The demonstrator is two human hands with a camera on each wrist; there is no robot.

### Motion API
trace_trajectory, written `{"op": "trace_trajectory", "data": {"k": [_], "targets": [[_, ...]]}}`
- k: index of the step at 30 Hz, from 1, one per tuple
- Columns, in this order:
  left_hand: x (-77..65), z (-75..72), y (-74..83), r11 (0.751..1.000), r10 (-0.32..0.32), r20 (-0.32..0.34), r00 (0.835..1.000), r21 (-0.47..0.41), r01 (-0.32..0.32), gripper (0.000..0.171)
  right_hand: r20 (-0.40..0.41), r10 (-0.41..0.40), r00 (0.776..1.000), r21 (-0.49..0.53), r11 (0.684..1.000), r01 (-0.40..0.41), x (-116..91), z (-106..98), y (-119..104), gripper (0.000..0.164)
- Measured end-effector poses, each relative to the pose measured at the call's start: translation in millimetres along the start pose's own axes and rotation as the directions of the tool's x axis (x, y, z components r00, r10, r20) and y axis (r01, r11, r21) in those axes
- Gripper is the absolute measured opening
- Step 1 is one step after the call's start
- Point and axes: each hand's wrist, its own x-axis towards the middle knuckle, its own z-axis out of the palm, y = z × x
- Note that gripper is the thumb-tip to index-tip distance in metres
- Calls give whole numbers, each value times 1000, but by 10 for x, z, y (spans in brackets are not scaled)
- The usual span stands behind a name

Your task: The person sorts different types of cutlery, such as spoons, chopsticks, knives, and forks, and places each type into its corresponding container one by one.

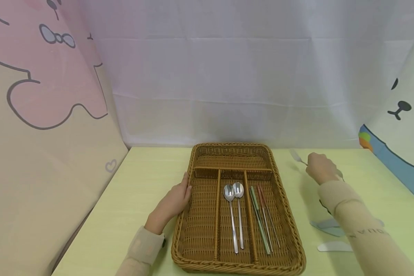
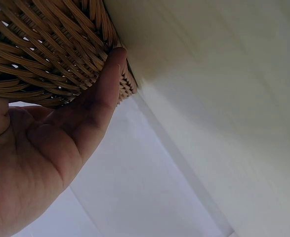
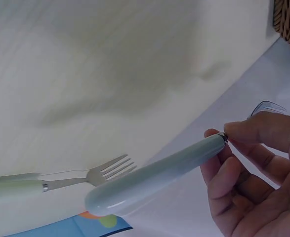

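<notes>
My left hand (image 1: 172,199) rests along the left side of a brown wicker cutlery basket (image 1: 218,214), its straight fingers against the outer wall (image 2: 61,54). On the right, my right hand (image 1: 321,168) pinches a fork near the neck, where its pale mint handle (image 3: 157,173) meets the metal. The tines (image 1: 294,155) point away to the left, and the right wrist view shows the handle sticking out from the fingertips. Beyond that handle lies a second fork (image 3: 105,173) with a light green handle.
Two metal spoons (image 1: 235,214) lie in the basket's middle compartment. Green chopsticks (image 1: 260,220) and red-ended chopsticks (image 1: 267,214) share the right one. Pale-handled cutlery (image 1: 327,227) and a whitish handle (image 1: 334,246) lie near the right forearm. A white curtain (image 1: 210,76) hangs behind the table.
</notes>
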Motion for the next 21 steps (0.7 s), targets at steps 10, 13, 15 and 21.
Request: {"op": "trace_trajectory", "data": {"k": [10,13,15,21], "targets": [[2,-9,4,1000,9,-5,1000,-6,-9,55,-51,-56,997,-53,997,53,135,-11,-359,12],[8,-1,-5,1000,7,-5,1000,-3,-7,56,-64,-76,995,-60,996,73,152,-21,-465,14],[11,3,-11,1000,5,-4,1000,-2,-5,56,-74,-90,993,-70,994,85,160,-25,-539,14],[12,4,-10,1000,5,-3,1000,-8,-5,56,-108,-139,984,-100,987,128,183,4,-756,11]]}}
